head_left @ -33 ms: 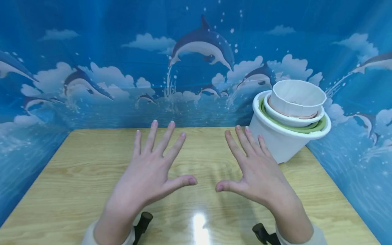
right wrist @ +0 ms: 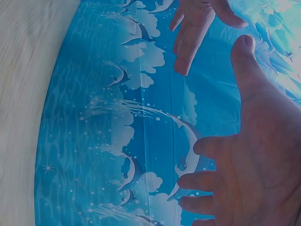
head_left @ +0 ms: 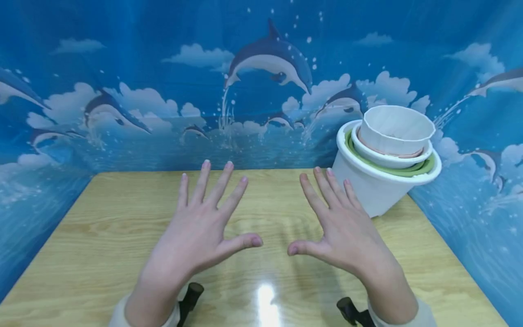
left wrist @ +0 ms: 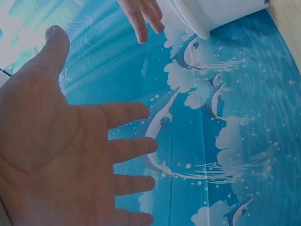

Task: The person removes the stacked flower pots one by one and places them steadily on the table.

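White tub (head_left: 384, 193) stands beyond 2 spread hands (head_left: 196, 231) (head_left: 347, 231).

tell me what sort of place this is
Probably an improvised filming booth, though the pictures can't confirm it: a dolphin-print curtain closes in the back and both sides of a wood-grain table, with nested tubs at its far right.

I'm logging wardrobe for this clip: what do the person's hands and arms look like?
The left hand and right hand are bare, no gloves or rings visible. A pale left sleeve and matching right sleeve end near the wrists. A black, round-ended left fitting and similar right fitting jut out there.
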Demonstrator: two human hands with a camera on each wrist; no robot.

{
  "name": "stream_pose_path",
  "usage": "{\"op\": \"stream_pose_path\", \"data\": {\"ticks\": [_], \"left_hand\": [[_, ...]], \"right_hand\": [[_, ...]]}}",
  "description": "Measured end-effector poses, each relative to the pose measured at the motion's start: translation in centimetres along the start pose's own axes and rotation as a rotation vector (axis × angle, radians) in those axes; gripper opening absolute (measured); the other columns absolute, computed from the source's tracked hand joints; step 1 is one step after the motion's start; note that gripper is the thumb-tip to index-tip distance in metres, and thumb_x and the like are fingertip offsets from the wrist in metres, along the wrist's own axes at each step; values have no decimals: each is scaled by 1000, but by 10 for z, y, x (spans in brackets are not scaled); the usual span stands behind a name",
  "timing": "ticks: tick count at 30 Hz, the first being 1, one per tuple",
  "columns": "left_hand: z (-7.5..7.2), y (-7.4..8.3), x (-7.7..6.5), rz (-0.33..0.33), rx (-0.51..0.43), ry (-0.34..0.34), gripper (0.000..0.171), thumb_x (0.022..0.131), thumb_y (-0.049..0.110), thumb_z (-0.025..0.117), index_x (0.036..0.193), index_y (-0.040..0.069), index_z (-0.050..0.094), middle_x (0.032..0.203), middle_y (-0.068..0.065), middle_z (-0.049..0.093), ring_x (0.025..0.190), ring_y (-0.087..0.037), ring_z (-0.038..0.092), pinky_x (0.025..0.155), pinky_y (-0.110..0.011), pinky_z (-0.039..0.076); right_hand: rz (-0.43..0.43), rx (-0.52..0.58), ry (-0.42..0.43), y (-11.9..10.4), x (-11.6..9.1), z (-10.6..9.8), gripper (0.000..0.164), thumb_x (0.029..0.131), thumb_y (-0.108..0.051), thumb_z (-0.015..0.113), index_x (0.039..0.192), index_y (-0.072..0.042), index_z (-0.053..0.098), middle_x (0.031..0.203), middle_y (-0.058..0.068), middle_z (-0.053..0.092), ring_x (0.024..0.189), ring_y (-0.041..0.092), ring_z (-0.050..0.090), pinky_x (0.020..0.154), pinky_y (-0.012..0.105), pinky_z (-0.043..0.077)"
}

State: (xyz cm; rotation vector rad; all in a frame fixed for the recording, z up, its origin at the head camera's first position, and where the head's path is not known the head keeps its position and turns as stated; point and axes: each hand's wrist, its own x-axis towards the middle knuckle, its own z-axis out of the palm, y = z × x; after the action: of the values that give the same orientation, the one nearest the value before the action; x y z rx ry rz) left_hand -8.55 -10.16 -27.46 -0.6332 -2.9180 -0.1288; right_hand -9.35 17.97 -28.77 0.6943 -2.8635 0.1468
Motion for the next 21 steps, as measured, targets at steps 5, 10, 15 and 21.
{"op": "stream_pose_path", "data": {"ticks": [5, 10, 15, 21], "left_hand": [[1, 4, 3, 30, -4, 12, 98, 82, 89, 30, 158, 33, 5, 166, -1, -10, 151, -38, -14, 115, -69, -3], [10, 8, 14, 105, -29, 63, 94, 85, 85, 37, 159, 32, 10, 168, -3, 4, 153, -36, -8, 117, -68, 4], [26, 12, 28, 202, -39, 138, 89, 88, 82, 35, 159, 30, 21, 166, -4, 20, 153, -37, 10, 116, -66, 17], [44, 17, 40, 285, -91, 206, 81, 91, 78, 35, 155, 28, 35, 160, -4, 34, 148, -35, 28, 114, -61, 28]], "right_hand": [[-2, -1, -11, 2, 1, -3, 115, 75, -85, 54, 160, -29, 0, 167, 5, -4, 154, 30, -5, 121, 59, 7], [12, 18, 33, 13, 6, -2, 104, 80, -80, 55, 160, -32, 11, 167, 7, 8, 153, 36, 4, 117, 66, 13], [-13, 1, 174, 29, 11, 4, 91, 83, -68, 64, 157, -26, 31, 161, 13, 31, 146, 41, 29, 113, 62, 28], [-19, -21, 311, 48, 12, 7, 83, 81, -55, 75, 150, -19, 45, 149, 15, 47, 135, 38, 46, 103, 57, 44]]}}
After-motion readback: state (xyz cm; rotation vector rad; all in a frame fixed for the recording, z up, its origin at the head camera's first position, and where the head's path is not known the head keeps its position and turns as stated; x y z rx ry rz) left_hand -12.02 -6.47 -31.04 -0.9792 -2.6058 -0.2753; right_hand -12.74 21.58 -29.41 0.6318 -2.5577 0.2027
